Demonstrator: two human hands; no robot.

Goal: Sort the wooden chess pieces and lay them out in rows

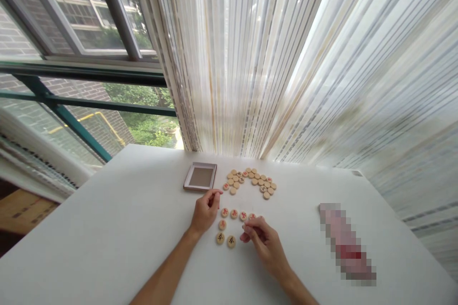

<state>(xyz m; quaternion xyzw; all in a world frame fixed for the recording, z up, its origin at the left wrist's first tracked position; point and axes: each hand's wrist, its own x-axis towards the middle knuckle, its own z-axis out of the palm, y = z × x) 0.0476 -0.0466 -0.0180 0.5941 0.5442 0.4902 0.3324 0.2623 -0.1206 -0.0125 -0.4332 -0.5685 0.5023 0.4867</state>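
- Right hand (263,240), at four o'clock from the sorted discs: thumb and forefinger come together in a narrow pinch, other fingers curled. Whether a disc sits between the tips cannot be told. The forefinger partly covers the end of the row; contact there is unclear.
- Left hand (206,210), at ten o'clock from the same discs: fingers loosely curled, thumb close to the forefinger. The palm is hidden, so I cannot tell whether it holds anything. Its fingertips are near the row's left end.
- Sorted discs, between the hands on the white table (143,228): a row of red-marked discs (234,214), a single red-marked disc (222,224) below its left end, and two black-marked discs (225,239) toward six o'clock.
- Loose discs (261,182), at one o'clock: an arching cluster, mostly plain sides up, a few showing red or black marks.
- Shallow box (200,177), at eleven o'clock: pale walls, brown floor visible.
- Writing: the marks look like Chinese characters, too small to read surely.
- Reddish object (347,243), at three o'clock: pixelated, any label unreadable.
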